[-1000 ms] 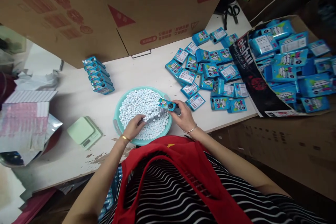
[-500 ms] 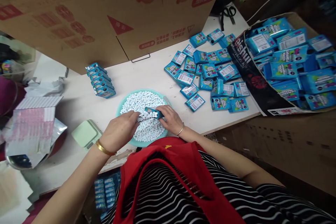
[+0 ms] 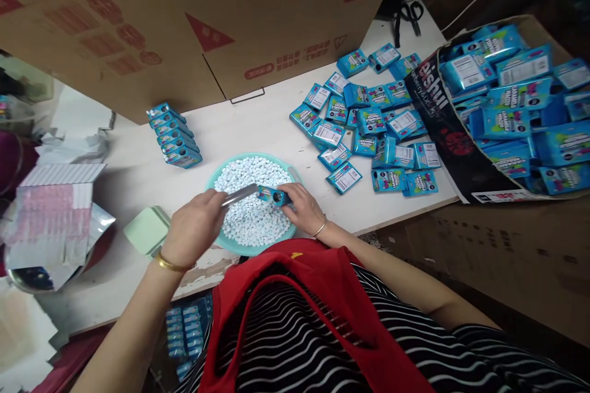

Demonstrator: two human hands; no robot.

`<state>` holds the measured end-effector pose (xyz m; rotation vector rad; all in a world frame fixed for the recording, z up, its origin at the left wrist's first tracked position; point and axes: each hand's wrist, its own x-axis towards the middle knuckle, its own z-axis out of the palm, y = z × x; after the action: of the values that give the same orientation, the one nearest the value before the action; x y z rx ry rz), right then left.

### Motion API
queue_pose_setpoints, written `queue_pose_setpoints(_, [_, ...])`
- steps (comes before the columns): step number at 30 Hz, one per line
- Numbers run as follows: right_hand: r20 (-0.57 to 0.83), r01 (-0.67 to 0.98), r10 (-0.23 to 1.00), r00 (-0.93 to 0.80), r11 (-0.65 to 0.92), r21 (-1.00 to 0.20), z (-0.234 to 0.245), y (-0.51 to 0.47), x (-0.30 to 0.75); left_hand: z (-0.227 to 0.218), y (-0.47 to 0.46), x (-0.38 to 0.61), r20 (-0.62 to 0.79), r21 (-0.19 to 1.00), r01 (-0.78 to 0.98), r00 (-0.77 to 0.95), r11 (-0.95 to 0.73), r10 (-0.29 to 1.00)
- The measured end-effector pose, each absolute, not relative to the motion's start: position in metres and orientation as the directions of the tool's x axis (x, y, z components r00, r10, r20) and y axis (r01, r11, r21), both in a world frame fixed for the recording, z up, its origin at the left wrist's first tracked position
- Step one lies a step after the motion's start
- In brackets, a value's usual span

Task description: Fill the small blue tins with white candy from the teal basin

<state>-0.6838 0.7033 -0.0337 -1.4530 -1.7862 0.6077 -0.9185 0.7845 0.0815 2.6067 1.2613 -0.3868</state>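
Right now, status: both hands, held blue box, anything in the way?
Left hand grips metal scoop. Right hand holds small blue box over tub of white pellets. Scoop tip close by box, contact unclear. No obstruction seen between them.

Basin (image 3: 242,250): pale turquoise. Pellets (image 3: 258,221) in it: bluish white. Over it: scoop (image 3: 239,196) silver, box (image 3: 265,193) blue. Left of it: scale (image 3: 144,230), pale green. Behind: carton (image 3: 203,24), brown, red print. In front: apron (image 3: 348,282) red, shirt (image 3: 281,344) black/white striped.

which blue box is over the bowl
The blue box in the right hand, at the tip of the metal scoop; the other blue boxes in view are outside the bowl.
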Motion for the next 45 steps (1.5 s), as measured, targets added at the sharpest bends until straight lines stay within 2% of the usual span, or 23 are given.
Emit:
queue_pose_setpoints(2, [0.229,0.608,0.973,-0.023,0.195,-0.770,-0.031,0.703,-0.679,0.040,0.790,-0.943,-0.388,0.127,0.860,0.502,-0.494,0.773])
queue_pose_setpoints(5, [0.212,0.604,0.976,0.054,0.137,-0.785,-0.027,0.702,-0.670,-0.028,0.788,-0.955,-0.473,0.272,0.872,0.490,-0.407,0.733])
queue_pose_setpoints(8, [0.201,0.611,0.976,0.083,0.109,-0.784,-0.024,0.702,-0.664,-0.080,0.777,-0.930,-0.441,0.356,0.853,0.512,-0.380,0.737])
queue_pose_setpoints(11, [0.190,0.616,0.975,0.112,0.082,-0.784,-0.025,0.700,-0.662,-0.106,0.769,-0.894,-0.395,0.452,0.819,0.539,-0.354,0.743])
queue_pose_setpoints(14, [0.175,0.616,0.974,0.146,0.049,-0.787,-0.026,0.699,-0.662,-0.110,0.766,-0.878,-0.365,0.540,0.775,0.567,-0.327,0.739])
queue_pose_setpoints(17, [0.170,0.613,0.972,0.160,0.037,-0.789,-0.026,0.698,-0.661,-0.096,0.766,-0.889,-0.338,0.602,0.734,0.592,-0.316,0.732])
queue_pose_setpoints(24, [0.194,0.617,0.973,0.126,0.076,-0.783,-0.031,0.701,-0.663,-0.015,0.769,-0.937,-0.216,0.678,0.645,0.633,-0.353,0.744])
queue_pose_setpoints(28, [0.234,0.622,0.972,0.002,0.182,-0.761,-0.036,0.707,-0.676,0.029,0.775,-0.938,-0.209,0.629,0.639,0.689,-0.444,0.694])
queue_pose_setpoints(30, [0.244,0.619,0.968,-0.062,0.229,-0.751,-0.037,0.709,-0.683,0.045,0.777,-0.933,-0.230,0.552,0.650,0.721,-0.522,0.654])
queue_pose_setpoints(36, [0.278,0.618,0.948,-0.155,0.313,-0.721,-0.040,0.710,-0.696,0.093,0.776,-0.898,-0.409,0.131,0.703,0.680,-0.699,0.608])
queue_pose_setpoints(39, [0.278,0.606,0.946,-0.168,0.321,-0.728,-0.041,0.708,-0.697,0.115,0.771,-0.880,-0.452,-0.008,0.647,0.678,-0.762,0.580])
queue_pose_setpoints(42, [0.261,0.591,0.952,-0.157,0.302,-0.748,-0.041,0.707,-0.697,0.131,0.770,-0.875,-0.466,-0.026,0.600,0.700,-0.799,0.541])
queue_pose_setpoints(45, [0.256,0.560,0.958,-0.130,0.284,-0.778,-0.041,0.706,-0.696,0.132,0.776,-0.887,-0.412,0.019,0.639,0.706,-0.769,0.576])
